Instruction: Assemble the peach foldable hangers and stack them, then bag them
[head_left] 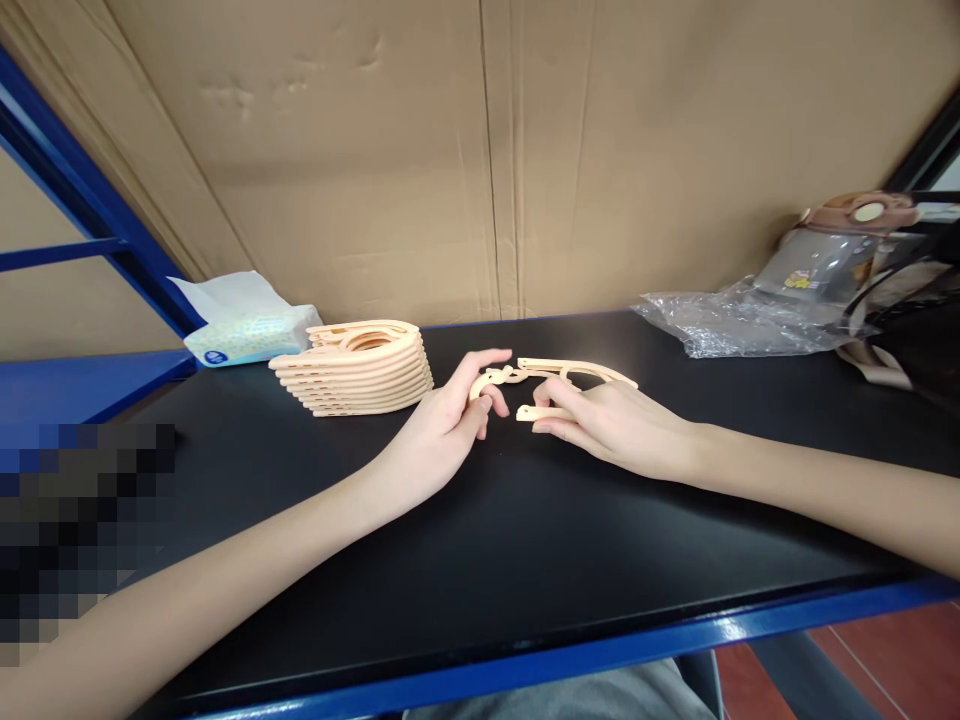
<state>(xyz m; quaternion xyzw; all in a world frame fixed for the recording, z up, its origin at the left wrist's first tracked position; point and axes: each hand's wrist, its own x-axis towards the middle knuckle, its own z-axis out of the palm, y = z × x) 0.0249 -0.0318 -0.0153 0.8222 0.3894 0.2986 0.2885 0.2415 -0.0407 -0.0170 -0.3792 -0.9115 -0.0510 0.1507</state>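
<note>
Near the middle of the black table, my left hand (442, 425) is closed on a small cream plastic hook (491, 380), its thumb and fingers around the curved end. My right hand (607, 420) pinches a cream plastic arm (529, 412) whose holed end points left toward my left hand. Just behind my right fingers, another cream curved arm (577, 368) reaches back to the right; how these parts join is hidden by the fingers. Left of my hands stands a neat stack of cream plastic hangers (352, 372).
A tissue pack (251, 335) lies behind the stack at the left. Crumpled clear plastic (750, 320), a bottle with a brown lid (817, 255) and a dark bag (919, 320) are at the right. Cardboard (390, 150) rises behind the table (480, 560).
</note>
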